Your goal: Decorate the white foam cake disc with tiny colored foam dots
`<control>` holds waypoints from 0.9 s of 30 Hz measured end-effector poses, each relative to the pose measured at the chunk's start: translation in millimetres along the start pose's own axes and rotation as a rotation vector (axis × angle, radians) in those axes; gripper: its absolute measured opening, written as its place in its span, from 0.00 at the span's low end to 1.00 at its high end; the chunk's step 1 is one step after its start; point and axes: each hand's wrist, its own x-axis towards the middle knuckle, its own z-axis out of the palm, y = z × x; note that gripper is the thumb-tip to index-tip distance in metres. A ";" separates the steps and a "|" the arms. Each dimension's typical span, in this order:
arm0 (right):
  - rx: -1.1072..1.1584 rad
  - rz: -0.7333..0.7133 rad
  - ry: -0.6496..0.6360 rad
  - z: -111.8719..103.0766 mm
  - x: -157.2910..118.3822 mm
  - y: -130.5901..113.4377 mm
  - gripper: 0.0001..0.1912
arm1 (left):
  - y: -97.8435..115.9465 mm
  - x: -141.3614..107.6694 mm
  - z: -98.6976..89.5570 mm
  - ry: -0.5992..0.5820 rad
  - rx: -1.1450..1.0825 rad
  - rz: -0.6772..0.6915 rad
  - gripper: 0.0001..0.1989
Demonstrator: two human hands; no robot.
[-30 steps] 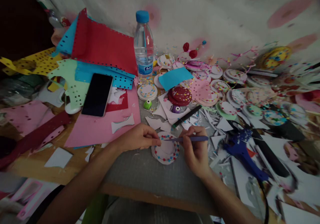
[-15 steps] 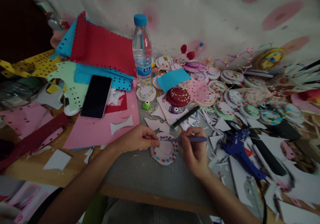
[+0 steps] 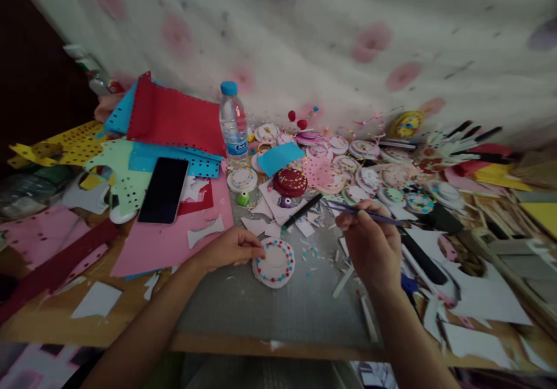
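On the grey mat [image 3: 217,319], head view: a white disc [image 3: 275,255] lies flat, a ring of red and blue stars set around its face. The left hand [image 3: 232,248] rests at the disc's left edge, thumb and forefinger pressed together upon it. The right hand [image 3: 375,247] pinches a pair of purple tweezers [image 3: 385,219] between thumb and fingers, the points directed leftward. The principal change concerns this hand: half a second earlier the tweezers reached the upper part of the ring; now they stand well apart from the disc, above the white scraps [image 3: 307,227] to its right. The left hand and the disc keep their pairing — the work appears held in place while placement on the ring is interrupted. Whether the tweezers carry a piece is too small to tell. Small blue bits [image 3: 310,253] lie loose on the mat between disc and right hand.

Containers: the bottle [image 3: 235,128], capped in blue, stands upright behind the mat and contains clear liquid, its level indistinct. At the right rear a cluster of pens [image 3: 461,145] leans outward; the holder, if any, cannot be made out. A clear bag [image 3: 30,195] sits at the far left — its contents are too dim to identify.
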 end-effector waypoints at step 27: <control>-1.052 -0.381 -0.134 -72.9 -59.7 12.6 0.05 | -17.8 -106.6 43.4 0.563 0.003 0.036 0.25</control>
